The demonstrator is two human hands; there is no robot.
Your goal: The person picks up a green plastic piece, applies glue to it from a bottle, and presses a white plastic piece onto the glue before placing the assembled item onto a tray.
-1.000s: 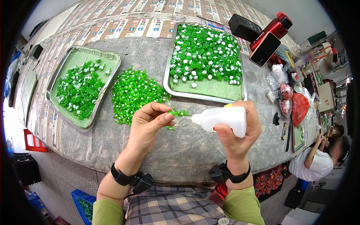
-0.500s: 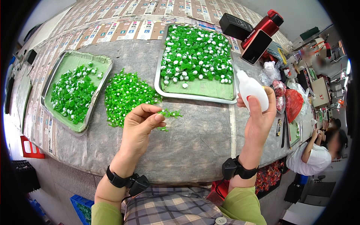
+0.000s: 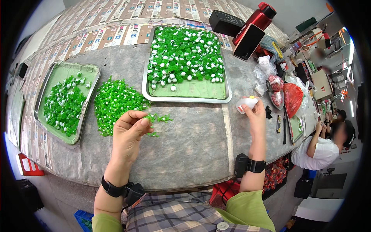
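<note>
My right hand (image 3: 255, 118) grips a small whitish plastic bottle (image 3: 246, 103), which has red print and a yellow bit at its upper end. It is held over or against the grey table cover right of the big tray. My left hand (image 3: 130, 129) is pinched, thumb against forefinger, near a heap of small bright-green plastic pieces (image 3: 118, 104). Whatever sits in that pinch is too small or hidden to make out. A few loose green pieces (image 3: 159, 117) lie just beyond its fingertips.
A big metal tray (image 3: 189, 99) holds green pieces with white, dotted balls. Another tray (image 3: 83, 123) on the left holds similar ones. At the back right are a red flask (image 3: 259, 16), a phone (image 3: 249, 41) and a black box (image 3: 226, 22). Plastic bags (image 3: 292, 98) lie right; a person (image 3: 317, 152) sits beyond.
My right hand has lowered and turned the bottle, whose white nozzle pointed up before. My left hand keeps its pinch. The whole view has shifted, moving the trays leftward.
</note>
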